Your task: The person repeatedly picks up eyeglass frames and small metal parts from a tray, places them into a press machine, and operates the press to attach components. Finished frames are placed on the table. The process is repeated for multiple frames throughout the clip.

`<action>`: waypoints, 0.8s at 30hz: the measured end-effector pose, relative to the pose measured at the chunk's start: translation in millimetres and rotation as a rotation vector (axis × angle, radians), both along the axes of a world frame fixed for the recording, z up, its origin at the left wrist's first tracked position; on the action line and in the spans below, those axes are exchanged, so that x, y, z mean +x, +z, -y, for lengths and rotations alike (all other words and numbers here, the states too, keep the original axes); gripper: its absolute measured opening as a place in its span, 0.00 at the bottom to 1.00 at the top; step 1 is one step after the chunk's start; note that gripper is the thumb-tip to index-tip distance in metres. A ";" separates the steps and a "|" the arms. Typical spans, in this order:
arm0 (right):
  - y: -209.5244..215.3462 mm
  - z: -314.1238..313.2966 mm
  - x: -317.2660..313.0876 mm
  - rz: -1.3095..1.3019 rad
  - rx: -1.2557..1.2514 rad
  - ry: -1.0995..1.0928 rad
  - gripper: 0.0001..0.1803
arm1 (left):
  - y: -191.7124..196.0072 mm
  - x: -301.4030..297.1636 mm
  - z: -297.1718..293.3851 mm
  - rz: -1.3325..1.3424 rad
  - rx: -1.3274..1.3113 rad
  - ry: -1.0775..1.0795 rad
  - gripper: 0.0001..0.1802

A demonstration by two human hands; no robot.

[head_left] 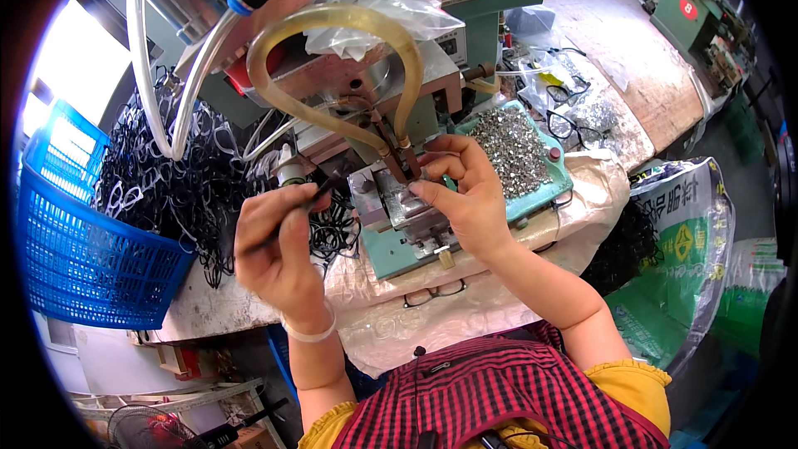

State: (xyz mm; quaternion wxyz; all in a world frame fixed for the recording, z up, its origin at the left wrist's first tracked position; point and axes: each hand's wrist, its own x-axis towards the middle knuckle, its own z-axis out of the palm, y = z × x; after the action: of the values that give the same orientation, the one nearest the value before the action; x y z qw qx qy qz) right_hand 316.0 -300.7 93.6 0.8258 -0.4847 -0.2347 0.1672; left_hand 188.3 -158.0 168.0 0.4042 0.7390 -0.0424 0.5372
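My left hand [283, 254], with a pale band on its wrist, pinches a dark, thin piece [326, 186] left of the machine's work block; blur hides its exact kind. My right hand [472, 195] is at the right side of the two copper-coloured electrodes [405, 163], thumb and fingers drawn together. Whatever lies between those fingertips is too small to make out. Under the electrodes sits a metal fixture [407, 206] on a green base [391, 256]. One glasses frame [434, 293] lies on the covered bench edge in front.
Many tiny metal parts [509, 150] fill a green tray [559, 181] on the right. Black glasses frames [179, 158] are heaped at left beside blue baskets [100, 262]. A thick yellowish hose [337, 17] loops above my hands. Printed sacks [682, 258] stand at lower right.
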 end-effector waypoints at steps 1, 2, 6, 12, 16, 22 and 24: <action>2.2 -0.8 -1.3 -0.001 -0.006 0.015 0.26 | -4.3 4.9 -4.6 0.017 -0.020 0.021 0.08; 4.9 -1.8 -2.4 -0.002 -0.012 0.031 0.26 | -3.1 5.3 -2.5 0.054 -0.025 0.043 0.06; 19.0 8.5 -8.3 -0.030 -0.117 -0.010 0.26 | -4.4 6.9 5.3 0.053 -0.133 0.017 0.05; 8.2 44.3 23.0 0.396 -0.365 -0.163 0.26 | -40.4 -1.5 34.1 -0.265 0.448 -0.154 0.08; -61.4 76.8 89.8 0.344 -0.385 -0.683 0.19 | -48.1 8.0 39.0 -0.267 0.556 -0.126 0.11; -69.9 81.9 16.8 1.012 -0.698 -0.410 0.07 | -52.3 8.9 38.6 -0.294 0.522 -0.140 0.12; -74.8 77.3 8.1 1.025 -0.703 -0.342 0.06 | -51.1 4.3 37.9 -0.312 0.524 -0.121 0.13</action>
State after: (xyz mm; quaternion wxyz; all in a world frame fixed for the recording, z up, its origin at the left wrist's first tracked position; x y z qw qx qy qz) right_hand 324.1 -378.0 18.8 0.4160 -0.7753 -0.4501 -0.1527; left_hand 192.5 -195.9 116.9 0.2327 0.8878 -0.1608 0.3629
